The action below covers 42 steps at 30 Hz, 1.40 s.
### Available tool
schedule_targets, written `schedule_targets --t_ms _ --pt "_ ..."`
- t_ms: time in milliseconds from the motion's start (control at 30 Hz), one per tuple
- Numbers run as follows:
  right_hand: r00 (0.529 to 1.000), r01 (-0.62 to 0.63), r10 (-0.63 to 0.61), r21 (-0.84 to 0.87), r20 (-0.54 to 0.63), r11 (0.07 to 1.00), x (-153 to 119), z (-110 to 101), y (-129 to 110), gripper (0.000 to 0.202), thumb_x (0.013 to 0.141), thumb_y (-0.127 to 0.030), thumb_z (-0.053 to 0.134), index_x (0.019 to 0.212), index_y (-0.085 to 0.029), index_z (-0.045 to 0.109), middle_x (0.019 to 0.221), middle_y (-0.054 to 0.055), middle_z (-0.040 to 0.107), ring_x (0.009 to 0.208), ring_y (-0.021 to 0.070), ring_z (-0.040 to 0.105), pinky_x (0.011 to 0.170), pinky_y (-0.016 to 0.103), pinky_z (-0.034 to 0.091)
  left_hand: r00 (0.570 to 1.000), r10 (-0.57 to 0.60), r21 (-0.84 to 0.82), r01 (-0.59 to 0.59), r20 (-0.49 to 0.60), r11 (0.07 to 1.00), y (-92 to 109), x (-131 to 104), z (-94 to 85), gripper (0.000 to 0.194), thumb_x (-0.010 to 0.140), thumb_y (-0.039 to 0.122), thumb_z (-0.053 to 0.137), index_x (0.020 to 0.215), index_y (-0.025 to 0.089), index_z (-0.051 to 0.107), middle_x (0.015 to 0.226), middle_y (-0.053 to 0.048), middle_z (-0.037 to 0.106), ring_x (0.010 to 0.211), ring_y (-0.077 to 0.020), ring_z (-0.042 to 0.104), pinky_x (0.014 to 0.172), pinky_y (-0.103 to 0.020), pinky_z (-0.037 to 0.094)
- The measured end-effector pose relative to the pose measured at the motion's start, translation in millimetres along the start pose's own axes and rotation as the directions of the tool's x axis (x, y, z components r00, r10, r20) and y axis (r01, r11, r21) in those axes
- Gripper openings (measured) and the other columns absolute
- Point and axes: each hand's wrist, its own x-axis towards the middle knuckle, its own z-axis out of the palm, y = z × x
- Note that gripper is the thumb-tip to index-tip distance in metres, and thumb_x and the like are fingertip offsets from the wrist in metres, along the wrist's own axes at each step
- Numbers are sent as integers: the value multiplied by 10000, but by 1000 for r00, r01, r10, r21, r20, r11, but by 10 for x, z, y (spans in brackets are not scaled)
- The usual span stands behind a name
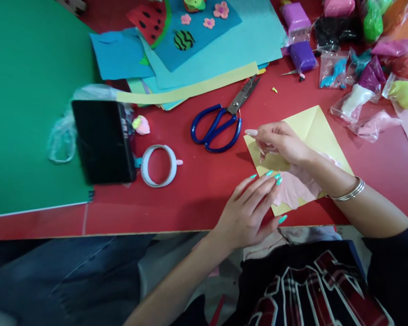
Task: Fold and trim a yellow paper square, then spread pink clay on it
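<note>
A yellow paper sheet (311, 124) with fold creases lies on the red table. Pale pink clay (292, 190) is spread thin over its lower part, partly hidden under my right wrist. My left hand (250, 208) rests at the sheet's near left edge, fingers stretched out, with the tips at the clay's edge. Over the upper left of the sheet hovers or rests my right hand (284, 142), its fingers curled in and one pale nail pointing left. What those curled fingers hold, if anything, is hidden.
Blue-handled scissors (222, 117) lie left of the sheet. Farther left are a tape roll (158, 166) and a black device (104, 142). Coloured papers (258, 36) with clay shapes lie at the back. Bagged clay packs (302, 54) crowd the back right. A green board (34, 90) covers the left.
</note>
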Motion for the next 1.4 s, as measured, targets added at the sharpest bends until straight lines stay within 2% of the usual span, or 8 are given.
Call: schedule_targets --t_ms 233,533,767,867,1000,1067,1267,1400 --pt "1000 7 -6 -34 13 999 13 -22 32 509 806 -470 696 469 -173 458 408 -83 379 381 24 297 472 168 442 991 25 69 -34 133 997 112 -142 74 710 958 589 296 1341 22 485 1347 -171 589 1330 -257 468 1194 -448 144" --pt "1000 13 -13 -35 17 999 18 -40 44 493 787 -463 716 471 -177 467 411 -82 386 368 23 305 459 181 451 981 36 9 -38 188 999 245 -217 20 765 836 551 457 1331 -32 478 1428 -217 493 1380 -312 407 1168 -403 262" --pt "1000 5 -4 -35 23 999 5 -31 22 485 806 -423 708 469 -172 465 408 -85 375 366 20 313 444 168 443 976 28 -42 -19 217 999 437 -355 46 800 837 518 472 1378 -66 396 1454 -262 436 1424 -344 318 1151 -410 299" --pt "1000 13 -13 -17 26 1000 -1 -24 10 494 806 -423 709 465 -172 454 413 -79 394 380 23 327 443 163 448 977 38 -77 -23 209 997 470 -364 -5 767 844 493 472 1372 -61 409 1433 -252 469 1403 -327 366 1123 -402 355" --pt "1000 13 -13 0 17 1000 -10 -11 -2 507 797 -443 714 456 -176 449 400 -88 369 383 26 325 453 169 467 999 26 -175 -19 38 984 338 -227 -103 574 894 352 446 1349 2 457 1293 -170 629 1300 -235 517 1067 -353 438" --pt "1000 16 -16 -10 4 1000 -12 -8 -1 510 794 -445 716 452 -176 451 399 -86 374 384 26 331 452 168 458 998 46 -163 -53 -44 985 209 -118 -95 502 940 318 387 1361 54 455 1323 -133 616 1329 -214 486 1088 -367 416" --pt "1000 19 -19 -41 0 999 -2 -22 26 530 806 -463 698 446 -180 433 390 -87 356 370 26 329 454 170 432 986 36 76 -49 165 996 -33 16 112 896 892 732 273 1405 9 405 1431 -202 493 1384 -289 408 1159 -447 272" --pt "999 26 -26 -39 20 999 11 -34 34 521 815 -453 692 454 -173 442 407 -77 400 376 23 317 451 163 437 972 81 76 -99 219 992 -7 -43 121 862 890 713 313 1431 46 386 1442 -173 492 1402 -256 384 1183 -419 219"
